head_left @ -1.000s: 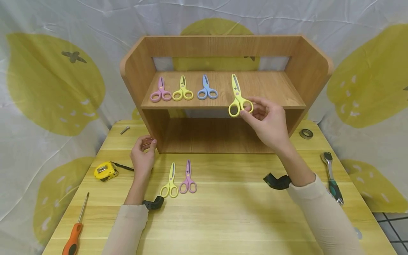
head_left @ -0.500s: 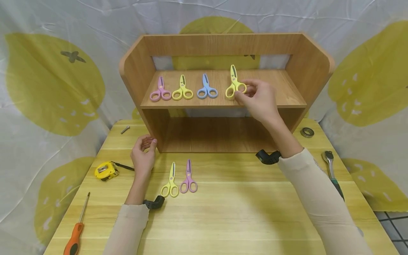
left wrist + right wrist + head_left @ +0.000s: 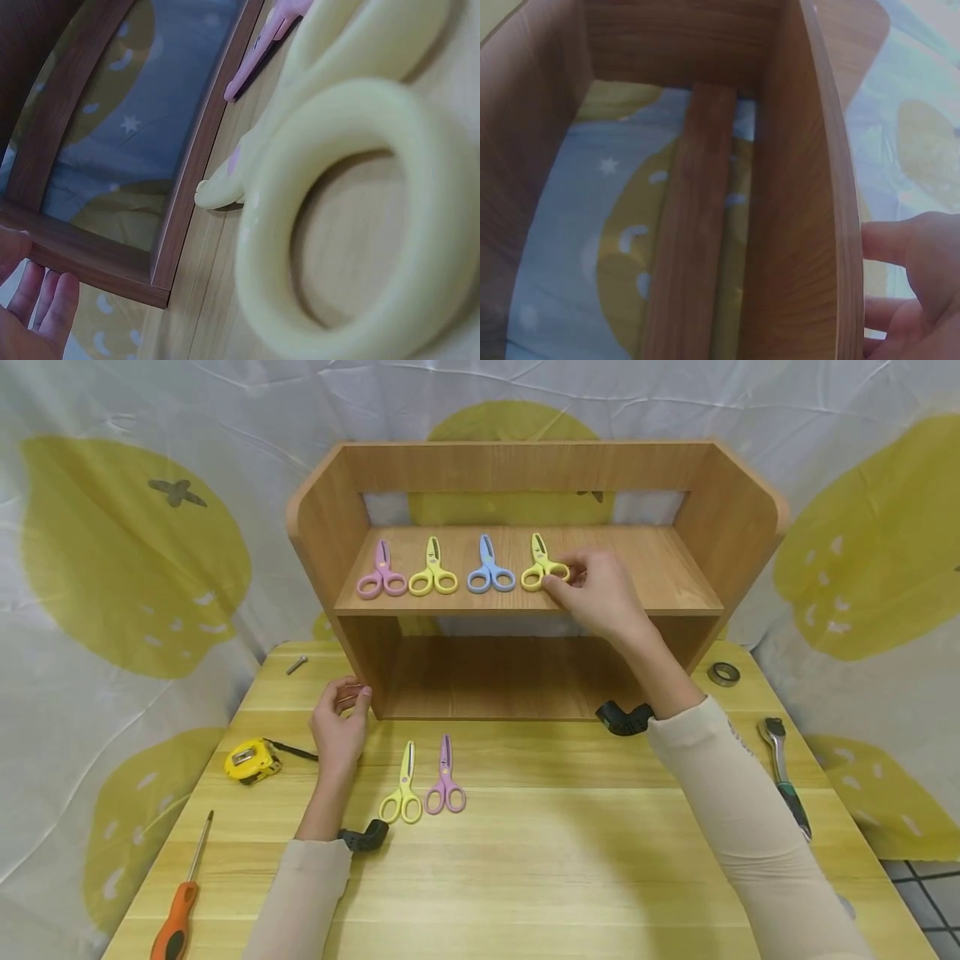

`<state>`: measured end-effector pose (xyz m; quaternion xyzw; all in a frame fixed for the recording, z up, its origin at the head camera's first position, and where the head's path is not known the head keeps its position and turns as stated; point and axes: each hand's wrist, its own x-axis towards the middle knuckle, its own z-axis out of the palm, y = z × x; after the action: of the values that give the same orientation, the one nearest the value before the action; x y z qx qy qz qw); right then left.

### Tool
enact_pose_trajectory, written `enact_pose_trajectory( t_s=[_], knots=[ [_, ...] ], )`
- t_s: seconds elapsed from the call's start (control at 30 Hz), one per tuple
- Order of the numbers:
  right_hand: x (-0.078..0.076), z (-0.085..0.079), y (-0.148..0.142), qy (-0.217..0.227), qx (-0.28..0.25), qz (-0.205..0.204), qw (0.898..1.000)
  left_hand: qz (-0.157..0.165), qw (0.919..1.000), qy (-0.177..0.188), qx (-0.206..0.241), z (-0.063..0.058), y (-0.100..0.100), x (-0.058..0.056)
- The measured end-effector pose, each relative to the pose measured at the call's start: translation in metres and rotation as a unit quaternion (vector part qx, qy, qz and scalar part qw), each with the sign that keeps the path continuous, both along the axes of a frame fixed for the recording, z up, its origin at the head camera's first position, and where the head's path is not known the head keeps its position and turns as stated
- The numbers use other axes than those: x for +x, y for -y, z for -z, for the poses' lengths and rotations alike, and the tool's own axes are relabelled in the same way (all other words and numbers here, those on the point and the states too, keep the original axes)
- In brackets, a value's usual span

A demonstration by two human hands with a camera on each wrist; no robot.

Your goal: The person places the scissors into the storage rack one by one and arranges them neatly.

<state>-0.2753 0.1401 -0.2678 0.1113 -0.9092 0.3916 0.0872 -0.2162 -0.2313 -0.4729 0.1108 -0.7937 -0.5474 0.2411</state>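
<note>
- Head: looks forward and down from above; shelf (image 3: 525,611) toward 12 o'clock, farthest off.
- Left wrist: low, turned sideways, very near yellow scissors (image 3: 264,225); shelf toward 10.
- Right wrist: sideways, facing into the shelf, close.
- All three share the shelf.

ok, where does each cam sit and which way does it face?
Head: worn on the head, facing forward and down at shelf and table; left hand, right hand and both sleeves show.
Left wrist: worn there, facing past yellow scissors to the shelf; left fingers show.
Right wrist: worn there, facing into the shelf's lower compartment; right fingers show.
Head and left wrist share those scissors and the shelf.
</note>
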Motion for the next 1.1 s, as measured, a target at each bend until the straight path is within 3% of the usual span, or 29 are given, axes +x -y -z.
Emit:
enact_pose_trajectory(
  t_s=[0.2,0.4,0.63,0.8,1.1],
  knots=[
    [0.0,0.0,0.0,-0.009,0.028,-0.006,1.0,-0.001,1.0,0.002,0.0,0.0,-0.001,0.0],
    [0.006,0.001,-0.005,-0.004,-0.016,0.001,1.0,-0.001,1.0,0.004,0.004,-0.002,-0.001,0.001],
    [0.036,0.015,-0.013,-0.055,-0.091,0.009,0.994,-0.001,1.0,0.006,-0.005,-0.001,-0.002,0.002],
    [0.064,0.032,-0.014,-0.091,-0.103,0.005,0.991,-0.001,0.9999,0.013,-0.001,0.001,-0.003,0.003],
    [0.104,0.075,0.002,-0.063,-0.094,-0.054,0.992,-0.002,0.9999,0.012,0.0,-0.001,-0.004,0.002]
  ],
)
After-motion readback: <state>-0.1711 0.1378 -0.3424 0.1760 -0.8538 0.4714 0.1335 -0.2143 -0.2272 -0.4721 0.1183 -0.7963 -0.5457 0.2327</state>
